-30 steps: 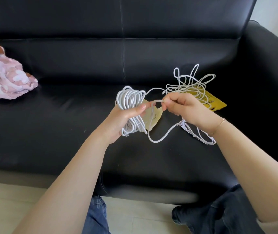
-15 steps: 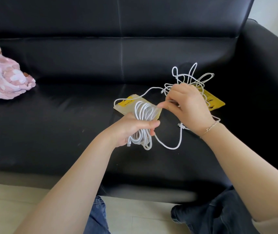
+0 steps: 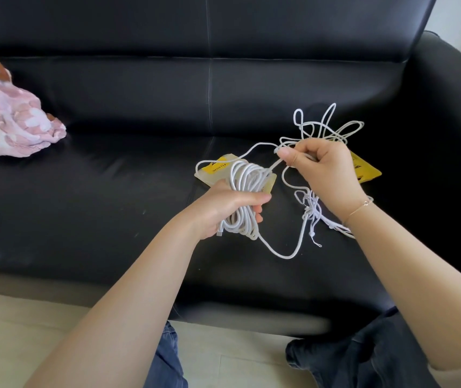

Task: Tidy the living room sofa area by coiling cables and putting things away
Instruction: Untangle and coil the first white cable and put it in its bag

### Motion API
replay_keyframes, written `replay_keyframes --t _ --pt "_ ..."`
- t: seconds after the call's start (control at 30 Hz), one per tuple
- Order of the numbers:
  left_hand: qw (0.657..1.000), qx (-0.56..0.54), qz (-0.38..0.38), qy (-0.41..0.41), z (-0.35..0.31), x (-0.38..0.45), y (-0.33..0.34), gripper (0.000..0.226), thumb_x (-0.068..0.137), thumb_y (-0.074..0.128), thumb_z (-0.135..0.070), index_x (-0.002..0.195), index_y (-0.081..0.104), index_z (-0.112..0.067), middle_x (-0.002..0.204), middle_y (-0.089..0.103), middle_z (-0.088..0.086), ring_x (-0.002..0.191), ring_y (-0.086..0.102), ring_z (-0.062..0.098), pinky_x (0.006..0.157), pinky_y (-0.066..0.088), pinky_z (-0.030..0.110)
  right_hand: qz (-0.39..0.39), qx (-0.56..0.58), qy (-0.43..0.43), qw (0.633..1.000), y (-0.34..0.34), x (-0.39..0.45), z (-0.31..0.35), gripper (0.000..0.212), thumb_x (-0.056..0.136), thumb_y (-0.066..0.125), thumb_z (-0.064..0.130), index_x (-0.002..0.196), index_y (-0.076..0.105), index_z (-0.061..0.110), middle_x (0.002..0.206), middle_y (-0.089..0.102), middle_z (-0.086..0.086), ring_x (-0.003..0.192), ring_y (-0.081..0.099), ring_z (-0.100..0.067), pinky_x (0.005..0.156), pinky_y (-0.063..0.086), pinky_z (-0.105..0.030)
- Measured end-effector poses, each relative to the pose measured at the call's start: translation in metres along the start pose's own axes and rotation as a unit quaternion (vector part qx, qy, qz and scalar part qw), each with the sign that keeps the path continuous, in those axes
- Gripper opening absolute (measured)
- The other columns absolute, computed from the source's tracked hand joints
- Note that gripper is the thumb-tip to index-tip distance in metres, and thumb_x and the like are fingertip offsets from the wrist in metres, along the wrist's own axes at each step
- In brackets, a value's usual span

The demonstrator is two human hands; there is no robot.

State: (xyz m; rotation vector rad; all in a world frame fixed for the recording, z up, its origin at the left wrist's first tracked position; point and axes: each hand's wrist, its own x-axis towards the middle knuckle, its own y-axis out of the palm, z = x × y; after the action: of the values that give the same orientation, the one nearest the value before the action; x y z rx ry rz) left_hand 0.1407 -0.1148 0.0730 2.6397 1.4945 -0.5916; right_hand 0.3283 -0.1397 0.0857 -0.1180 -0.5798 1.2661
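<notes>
My left hand grips a thick bundle of coiled white cable over the black sofa seat. My right hand pinches the free run of the same cable near its thumb, up and to the right of the bundle. A slack loop hangs down between the two hands onto the seat. Behind my right hand lies a tangle of thinner white cord. Two yellow packets rest on the seat, one under the bundle, the other partly hidden by my right hand.
A pink patterned cloth lies at the sofa's left end. The sofa armrest rises on the right. My knees in dark jeans sit by the sofa's front edge, above a pale tiled floor.
My left hand has turned the coiled bundle downward and lowered it. My right hand has moved up and right, drawing the cable out from the bundle.
</notes>
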Motion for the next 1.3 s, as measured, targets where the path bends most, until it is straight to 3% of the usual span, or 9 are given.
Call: replay_keyframes --t 0.1,0.2,0.33,0.43,0.67,0.83,1.0,1.13,1.3 --pt "0.994 -0.076 -0.078 0.025 0.000 -0.001 -0.005 0.018 0.088 0.071 -0.021 0.076 0.064 -0.010 0.054 0.059 -0.001 0.051 0.061 0.014 0.059 0.054 0.027 0.095 -0.030 0.051 0.994 -0.011 0.004 -0.002 0.031 0.091 0.063 0.039 0.071 0.066 0.015 0.050 0.040 -0.001 0.044 0.029 -0.010 0.047 0.030 -0.020" --pt "0.968 -0.204 -0.144 0.017 0.000 -0.001 -0.012 0.012 0.087 0.072 -0.021 0.081 0.066 -0.013 0.054 0.056 -0.003 0.049 0.058 0.010 0.059 0.056 0.025 0.173 -0.076 0.093 0.978 -0.021 0.005 -0.008 0.025 0.096 0.057 0.033 0.078 0.068 0.019 0.046 0.043 0.006 0.046 0.035 -0.013 0.060 0.041 -0.031" --pt "0.941 -0.292 -0.168 -0.010 0.000 0.002 -0.016 0.011 0.082 0.077 -0.019 0.086 0.068 -0.015 0.067 0.057 -0.002 0.066 0.062 0.010 0.055 0.055 0.021 0.100 -0.096 0.071 0.988 -0.019 0.008 -0.017 0.017 0.097 0.056 0.028 0.085 0.066 0.023 0.053 0.051 0.012 0.046 0.039 -0.006 0.052 0.037 -0.018" --pt "0.947 -0.294 -0.124 -0.023 0.000 0.000 -0.012 0.012 0.081 0.079 -0.019 0.087 0.069 -0.018 0.070 0.059 -0.002 0.069 0.063 0.010 0.058 0.055 0.024 0.019 -0.107 0.051 0.993 -0.006 0.007 -0.018 0.009 0.098 0.055 0.026 0.091 0.060 0.022 0.058 0.049 0.004 0.041 0.040 -0.002 0.044 0.031 -0.009" --pt "0.940 -0.323 -0.081 -0.071 0.004 0.001 0.003 0.014 0.084 0.074 -0.016 0.095 0.068 -0.011 0.063 0.058 -0.003 0.062 0.067 0.006 0.061 0.056 0.026 0.088 -0.127 -0.039 0.987 0.022 -0.007 -0.010 0.010 0.097 0.055 0.021 0.091 0.063 0.022 0.059 0.051 0.007 0.052 0.040 -0.007 0.055 0.036 -0.020" --pt "0.903 -0.422 -0.063 -0.044 0.002 0.001 0.006 0.009 0.093 0.063 -0.011 0.097 0.071 -0.010 0.085 0.075 0.003 0.091 0.073 0.014 0.075 0.058 0.030 0.072 -0.147 -0.047 0.985 0.017 -0.008 -0.007 0.012 0.099 0.052 0.023 0.093 0.061 0.020 0.059 0.048 0.007 0.053 0.040 -0.008 0.057 0.038 -0.027" --pt "0.863 -0.500 -0.070 -0.010 -0.001 0.002 -0.007 0.013 0.091 0.066 -0.016 0.101 0.072 -0.011 0.068 0.057 -0.005 0.058 0.061 0.006 0.060 0.054 0.027 0.081 -0.136 0.040 0.987 0.006 -0.002 -0.010 0.033 0.097 0.052 0.040 0.078 0.057 0.013 0.050 0.038 0.008 0.040 0.034 -0.006 0.045 0.030 -0.016" --pt "0.805 -0.583 -0.110 0.021 -0.002 0.003 -0.024 0.007 0.084 0.068 -0.010 0.090 0.065 -0.010 0.060 0.047 -0.008 0.048 0.052 0.005 0.049 0.051 0.022 0.134 -0.106 0.127 0.977 -0.009 0.005 -0.014 0.034 0.098 0.050 0.041 0.073 0.057 0.019 0.054 0.041 0.004 0.045 0.033 -0.012 0.046 0.031 -0.024" --pt "0.831 -0.544 -0.111 0.011 0.002 0.005 -0.026 0.032 0.084 0.073 -0.012 0.060 0.054 -0.019 0.056 0.045 -0.009 0.047 0.049 0.005 0.053 0.051 0.023 0.116 -0.164 0.035 0.979 -0.002 0.002 -0.013 0.019 0.101 0.046 0.029 0.091 0.061 0.024 0.050 0.038 0.008 0.041 0.032 -0.007 0.044 0.028 -0.020"
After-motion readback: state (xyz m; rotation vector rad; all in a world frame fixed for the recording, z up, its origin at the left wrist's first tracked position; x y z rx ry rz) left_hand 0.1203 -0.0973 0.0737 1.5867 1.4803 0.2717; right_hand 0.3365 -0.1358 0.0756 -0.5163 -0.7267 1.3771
